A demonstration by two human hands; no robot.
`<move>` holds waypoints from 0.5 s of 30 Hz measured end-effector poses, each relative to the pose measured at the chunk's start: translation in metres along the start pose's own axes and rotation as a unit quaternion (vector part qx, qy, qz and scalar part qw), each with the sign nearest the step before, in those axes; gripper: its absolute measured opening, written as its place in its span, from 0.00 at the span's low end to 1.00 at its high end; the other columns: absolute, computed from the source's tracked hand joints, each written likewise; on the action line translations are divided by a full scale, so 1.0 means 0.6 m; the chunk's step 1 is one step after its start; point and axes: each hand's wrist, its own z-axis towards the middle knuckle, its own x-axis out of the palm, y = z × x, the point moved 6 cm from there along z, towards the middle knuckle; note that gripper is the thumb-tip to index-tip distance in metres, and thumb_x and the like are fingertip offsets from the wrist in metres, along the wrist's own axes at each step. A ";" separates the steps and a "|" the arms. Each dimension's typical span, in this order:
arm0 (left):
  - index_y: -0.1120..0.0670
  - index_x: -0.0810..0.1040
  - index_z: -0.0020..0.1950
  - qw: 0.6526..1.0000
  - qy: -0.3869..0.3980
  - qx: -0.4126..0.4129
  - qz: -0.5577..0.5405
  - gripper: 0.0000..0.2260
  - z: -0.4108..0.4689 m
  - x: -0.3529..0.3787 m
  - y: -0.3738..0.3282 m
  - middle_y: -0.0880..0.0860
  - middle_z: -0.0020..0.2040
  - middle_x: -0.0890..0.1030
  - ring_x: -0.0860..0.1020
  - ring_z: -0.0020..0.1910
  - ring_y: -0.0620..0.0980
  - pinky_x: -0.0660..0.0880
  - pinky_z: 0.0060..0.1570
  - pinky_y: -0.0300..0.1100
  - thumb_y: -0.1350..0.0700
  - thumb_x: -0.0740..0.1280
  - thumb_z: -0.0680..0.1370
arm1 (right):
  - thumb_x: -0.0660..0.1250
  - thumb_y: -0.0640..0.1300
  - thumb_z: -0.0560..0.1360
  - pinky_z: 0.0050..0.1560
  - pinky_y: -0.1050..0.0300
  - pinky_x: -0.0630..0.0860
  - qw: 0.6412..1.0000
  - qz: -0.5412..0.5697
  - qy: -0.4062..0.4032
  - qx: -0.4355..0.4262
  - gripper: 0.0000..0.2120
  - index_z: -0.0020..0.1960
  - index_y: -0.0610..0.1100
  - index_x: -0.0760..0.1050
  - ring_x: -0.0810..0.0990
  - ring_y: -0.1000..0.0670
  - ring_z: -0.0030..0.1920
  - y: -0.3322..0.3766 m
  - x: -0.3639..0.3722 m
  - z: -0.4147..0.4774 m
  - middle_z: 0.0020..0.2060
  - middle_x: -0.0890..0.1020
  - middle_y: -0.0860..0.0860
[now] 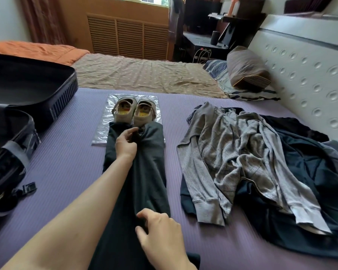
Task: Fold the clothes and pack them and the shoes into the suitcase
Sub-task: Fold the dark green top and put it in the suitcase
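Right hand (pixel 160 230) pinches dark trousers (pixel 150 172), seemingly folded lengthwise, wrinkled.

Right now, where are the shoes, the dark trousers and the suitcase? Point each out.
shoes (pixel 143 118): head view, near end of the shoe closer to the clothes pile.
dark trousers (pixel 150 172): head view, mid-leg fabric.
suitcase (pixel 63 101): head view, ribbed side wall of the farther half.

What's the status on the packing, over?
Left hand pinching dark trousers near the hems, right hand gripping them nearer. Trousers laid long on purple mat, not folded. Hems overlap the plastic sheet under the shoes; suitcase open at left.
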 end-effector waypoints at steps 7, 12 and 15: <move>0.49 0.73 0.68 0.964 0.055 0.048 0.254 0.26 -0.001 -0.010 0.052 0.59 0.70 0.68 0.65 0.67 0.59 0.61 0.68 0.48 0.69 0.58 0.73 | 0.60 0.55 0.77 0.56 0.56 0.70 1.000 0.009 0.004 -0.013 0.17 0.64 0.55 0.71 0.77 0.46 0.57 -0.002 0.008 -0.007 0.55 0.81 0.52; 0.52 0.65 0.73 0.971 0.052 0.041 0.228 0.23 -0.035 -0.035 0.012 0.59 0.75 0.57 0.53 0.74 0.59 0.52 0.71 0.49 0.59 0.63 0.78 | 0.62 0.60 0.75 0.52 0.61 0.70 0.997 0.036 -0.057 -0.033 0.17 0.61 0.56 0.73 0.77 0.57 0.53 -0.031 -0.038 -0.033 0.48 0.81 0.57; 0.51 0.70 0.70 0.980 0.051 0.051 0.185 0.21 -0.092 -0.067 0.007 0.58 0.72 0.64 0.59 0.72 0.57 0.57 0.69 0.49 0.60 0.64 0.77 | 0.64 0.64 0.71 0.52 0.63 0.72 0.997 0.054 -0.055 -0.014 0.18 0.56 0.56 0.76 0.75 0.60 0.49 -0.077 -0.051 -0.056 0.43 0.79 0.59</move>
